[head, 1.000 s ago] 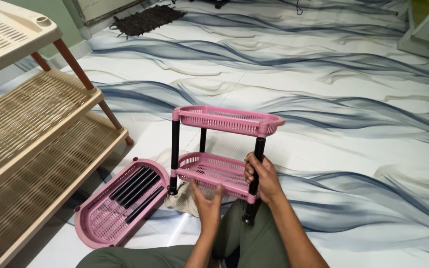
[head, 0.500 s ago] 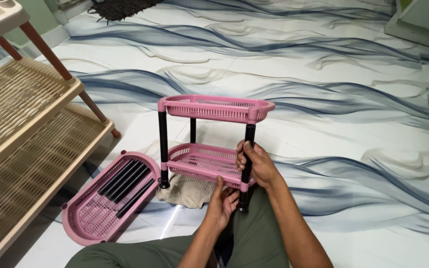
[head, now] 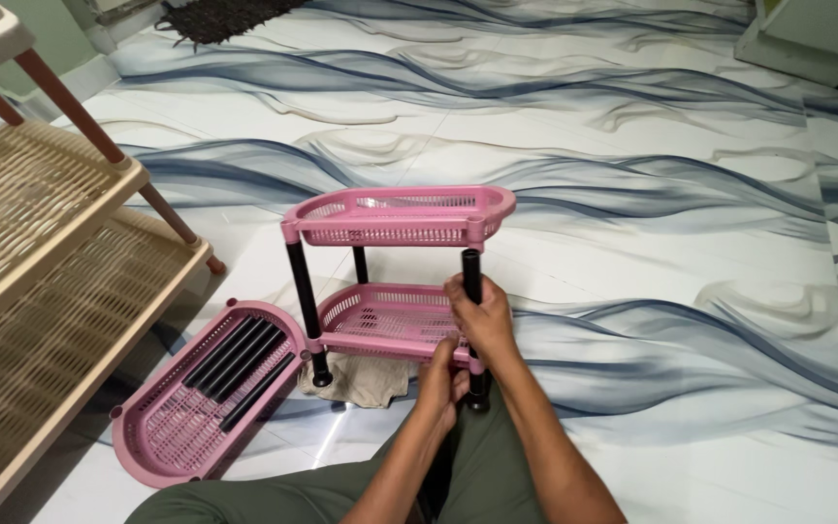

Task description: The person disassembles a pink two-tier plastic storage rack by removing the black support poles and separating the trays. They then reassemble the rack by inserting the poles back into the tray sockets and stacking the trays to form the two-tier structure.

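The marble-patterned floor [head: 632,194], white with blue-grey waves, fills most of the view. At nine o'clock stands a large beige lattice shelf unit [head: 21,252] with reddish-brown legs. Near the centre stands a small pink rack [head: 395,281] — an upper basket tier [head: 400,215] raised on black poles above a lower basket tier [head: 385,318]. The upper tier sits on the left and rear poles, while its front right corner hangs apart from the top of the front right pole [head: 473,291], which stands free just below and beside it. At seven o'clock from the rack a third pink tray [head: 201,398] lies flat on the floor, touching the rack's base, with several loose black poles [head: 240,359] resting inside it. A crumpled beige cloth [head: 366,376] lies under the rack's front edge. The right hand [head: 482,315] is wrapped around the front right pole, fingers closed on it above the lower tier. The left hand [head: 441,383], at six o'clock from the right, has its fingers curled at the lower tier's front corner, just where the pole passes through — whether it pinches the pole or the tier, I cannot tell. Olive-green trousers [head: 341,490] show at the bottom edge.
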